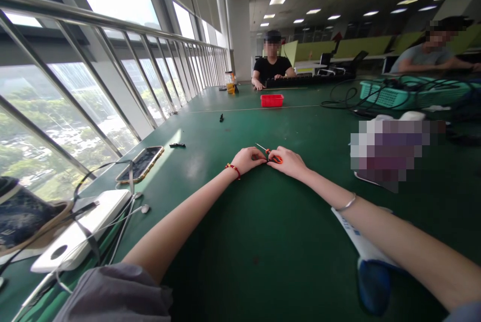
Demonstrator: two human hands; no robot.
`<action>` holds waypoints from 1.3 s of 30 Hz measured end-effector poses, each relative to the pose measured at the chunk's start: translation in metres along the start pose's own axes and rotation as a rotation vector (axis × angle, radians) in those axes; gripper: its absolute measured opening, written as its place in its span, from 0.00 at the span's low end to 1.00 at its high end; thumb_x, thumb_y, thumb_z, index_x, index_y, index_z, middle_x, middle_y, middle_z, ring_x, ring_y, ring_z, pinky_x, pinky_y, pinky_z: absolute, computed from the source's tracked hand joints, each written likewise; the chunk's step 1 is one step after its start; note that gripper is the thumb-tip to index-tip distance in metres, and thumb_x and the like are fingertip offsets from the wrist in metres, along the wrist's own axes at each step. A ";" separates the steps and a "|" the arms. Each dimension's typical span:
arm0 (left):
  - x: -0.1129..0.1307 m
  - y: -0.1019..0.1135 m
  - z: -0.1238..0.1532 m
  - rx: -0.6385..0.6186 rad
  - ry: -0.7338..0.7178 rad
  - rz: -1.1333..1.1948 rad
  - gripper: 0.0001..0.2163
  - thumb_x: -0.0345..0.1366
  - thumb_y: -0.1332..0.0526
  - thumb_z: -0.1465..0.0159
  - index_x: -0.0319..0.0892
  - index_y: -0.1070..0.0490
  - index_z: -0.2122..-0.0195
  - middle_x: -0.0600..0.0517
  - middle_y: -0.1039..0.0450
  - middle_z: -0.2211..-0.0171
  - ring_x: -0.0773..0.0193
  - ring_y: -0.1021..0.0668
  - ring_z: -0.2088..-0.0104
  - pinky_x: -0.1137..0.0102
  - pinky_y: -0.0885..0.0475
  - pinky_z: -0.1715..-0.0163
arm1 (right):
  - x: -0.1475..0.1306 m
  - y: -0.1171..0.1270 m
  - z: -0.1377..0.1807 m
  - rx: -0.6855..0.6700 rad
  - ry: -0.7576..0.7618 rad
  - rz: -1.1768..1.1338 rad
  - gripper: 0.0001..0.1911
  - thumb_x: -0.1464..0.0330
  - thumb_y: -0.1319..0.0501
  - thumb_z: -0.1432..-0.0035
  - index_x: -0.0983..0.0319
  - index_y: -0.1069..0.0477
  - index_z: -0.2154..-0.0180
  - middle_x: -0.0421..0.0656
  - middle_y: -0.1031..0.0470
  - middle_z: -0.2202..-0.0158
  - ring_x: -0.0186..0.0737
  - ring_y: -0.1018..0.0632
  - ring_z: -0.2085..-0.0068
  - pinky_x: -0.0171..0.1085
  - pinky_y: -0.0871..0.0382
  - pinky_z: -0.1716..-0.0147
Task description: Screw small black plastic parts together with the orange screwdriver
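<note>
My right hand (288, 162) is closed around small scissors (277, 159) with orange and black handles. Their thin metal blade points up and to the left, past my fingers. Close against it, my left hand (248, 159) is closed, its thumb and fingertips pinched together near the handles. A tiny dark bit shows between the two hands, too small to name. Both hands are just above the green table (263, 222), around its middle.
At left lie a phone (145, 163), a white power bank (84, 229), cables and earphones. Small black pieces (177, 145) lie farther in. A red tray (272, 100) stands ahead, a teal basket (387, 94) with cables at right. Two people sit beyond.
</note>
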State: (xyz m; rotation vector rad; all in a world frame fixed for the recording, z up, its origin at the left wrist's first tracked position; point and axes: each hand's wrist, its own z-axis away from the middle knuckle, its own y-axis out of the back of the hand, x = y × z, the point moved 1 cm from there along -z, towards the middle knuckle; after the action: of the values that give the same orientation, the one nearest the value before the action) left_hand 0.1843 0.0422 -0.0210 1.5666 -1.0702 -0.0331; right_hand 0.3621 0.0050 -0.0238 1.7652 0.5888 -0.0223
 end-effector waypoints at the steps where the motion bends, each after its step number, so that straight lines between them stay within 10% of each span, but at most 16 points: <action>1: -0.001 0.001 -0.002 -0.013 -0.008 0.011 0.07 0.38 0.37 0.44 0.41 0.23 0.70 0.53 0.25 0.70 0.68 0.26 0.71 0.74 0.31 0.68 | 0.000 0.000 0.000 -0.004 0.003 0.003 0.10 0.59 0.43 0.45 0.56 0.29 0.65 0.40 0.31 0.63 0.36 0.29 0.66 0.32 0.44 0.73; 14: -0.002 0.011 -0.016 -0.088 0.030 -0.028 0.06 0.36 0.36 0.46 0.40 0.21 0.72 0.54 0.23 0.73 0.68 0.25 0.73 0.75 0.32 0.70 | 0.006 0.001 -0.015 -0.058 0.063 0.002 0.09 0.60 0.43 0.46 0.56 0.30 0.65 0.39 0.31 0.64 0.36 0.29 0.65 0.32 0.44 0.73; 27: 0.011 0.012 -0.004 -0.124 -0.278 -0.385 0.08 0.33 0.45 0.37 0.44 0.26 0.63 0.49 0.27 0.63 0.63 0.27 0.60 0.70 0.33 0.55 | 0.005 -0.001 -0.013 -0.037 0.076 0.018 0.09 0.59 0.44 0.45 0.55 0.30 0.64 0.39 0.31 0.64 0.36 0.29 0.66 0.33 0.43 0.73; 39: 0.010 0.002 0.003 0.026 -0.293 -0.409 0.08 0.32 0.45 0.41 0.42 0.27 0.66 0.48 0.29 0.66 0.61 0.29 0.63 0.67 0.33 0.59 | 0.000 -0.001 -0.010 -0.024 0.058 0.027 0.08 0.61 0.44 0.45 0.55 0.31 0.64 0.40 0.31 0.65 0.37 0.28 0.66 0.33 0.42 0.74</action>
State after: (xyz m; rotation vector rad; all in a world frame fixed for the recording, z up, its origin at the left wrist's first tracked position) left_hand 0.1870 0.0337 -0.0156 1.8194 -0.9551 -0.5428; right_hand 0.3593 0.0140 -0.0218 1.7552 0.6046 0.0549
